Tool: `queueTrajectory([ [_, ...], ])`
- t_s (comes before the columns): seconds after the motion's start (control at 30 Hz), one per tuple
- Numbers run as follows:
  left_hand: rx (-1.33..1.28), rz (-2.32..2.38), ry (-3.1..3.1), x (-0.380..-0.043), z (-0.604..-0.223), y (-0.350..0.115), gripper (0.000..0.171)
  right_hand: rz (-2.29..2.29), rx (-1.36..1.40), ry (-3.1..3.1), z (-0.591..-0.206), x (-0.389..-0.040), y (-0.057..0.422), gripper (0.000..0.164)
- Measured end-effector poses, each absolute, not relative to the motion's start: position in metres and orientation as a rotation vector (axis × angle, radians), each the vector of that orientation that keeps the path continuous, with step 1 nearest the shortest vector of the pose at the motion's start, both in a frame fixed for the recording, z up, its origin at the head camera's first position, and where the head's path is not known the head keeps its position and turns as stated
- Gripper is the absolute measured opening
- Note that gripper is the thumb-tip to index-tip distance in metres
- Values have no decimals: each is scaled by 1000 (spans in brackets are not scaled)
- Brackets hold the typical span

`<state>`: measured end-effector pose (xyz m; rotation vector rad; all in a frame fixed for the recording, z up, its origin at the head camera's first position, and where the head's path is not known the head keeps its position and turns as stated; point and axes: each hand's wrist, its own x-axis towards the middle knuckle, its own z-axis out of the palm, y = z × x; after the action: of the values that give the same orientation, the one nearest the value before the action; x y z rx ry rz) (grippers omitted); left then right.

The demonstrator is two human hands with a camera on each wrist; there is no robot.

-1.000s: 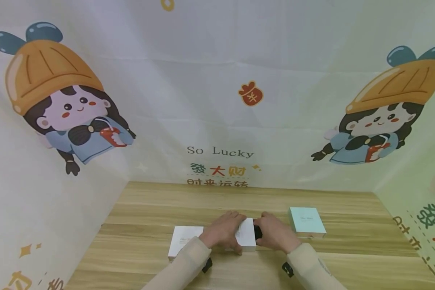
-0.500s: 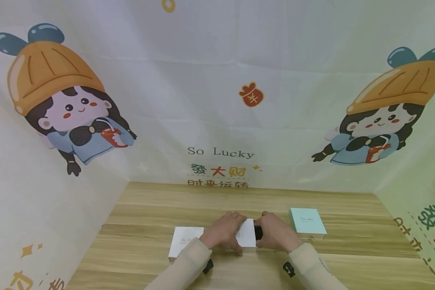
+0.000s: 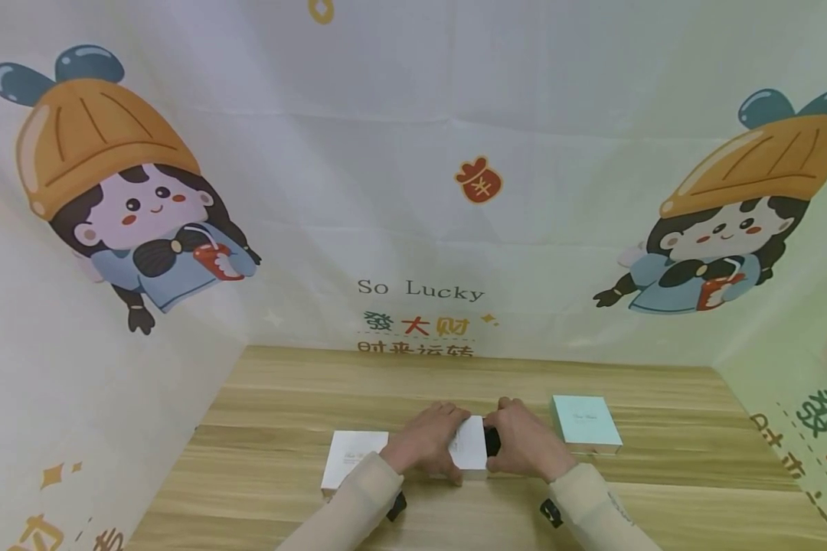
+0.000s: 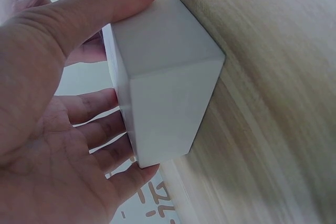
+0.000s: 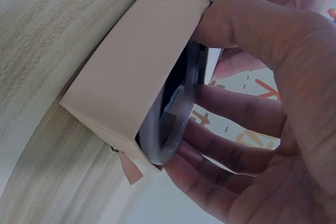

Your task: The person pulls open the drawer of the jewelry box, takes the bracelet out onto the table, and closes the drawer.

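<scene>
Plainly, a smooth white cardboard cover (image 3: 472, 442) lies near the middle of the wood-grained tabletop (image 3: 627, 505), between the two hands. The left hand (image 3: 427, 439) grips it, thumb on one side wall and fingers spread along the far edge. A pale peach drawer (image 5: 131, 61), matte and sharp-cornered, sticks partly out of the cover, and the right hand (image 3: 525, 444) holds it across its open top with thumb and bent fingers. To the left, partly behind a cream sleeve (image 3: 354, 497), sits a flat white box (image 3: 355, 453); to the right, well apart from the cover, lies a mint-green box (image 3: 586, 421). From the head, the drawer shows only as a dark gap; the right wrist view adds its peach wall, a ribbon tab (image 5: 130, 169) and a curved, translucent rim (image 5: 167, 154). Whether the darkness inside is lining or contents, I cannot tell.
</scene>
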<state>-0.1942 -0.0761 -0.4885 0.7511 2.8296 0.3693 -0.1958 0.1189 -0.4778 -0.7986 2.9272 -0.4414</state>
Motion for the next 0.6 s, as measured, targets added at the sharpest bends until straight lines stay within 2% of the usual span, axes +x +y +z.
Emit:
queueTrajectory([
  [0.33,759,381,2833,-195,-490,-77,97,-411,-772,3008,-477,-192,121,53],
  [0.6,740,375,2834,-194,-490,-77,99,-502,-715,3095,-472,-184,133,47],
])
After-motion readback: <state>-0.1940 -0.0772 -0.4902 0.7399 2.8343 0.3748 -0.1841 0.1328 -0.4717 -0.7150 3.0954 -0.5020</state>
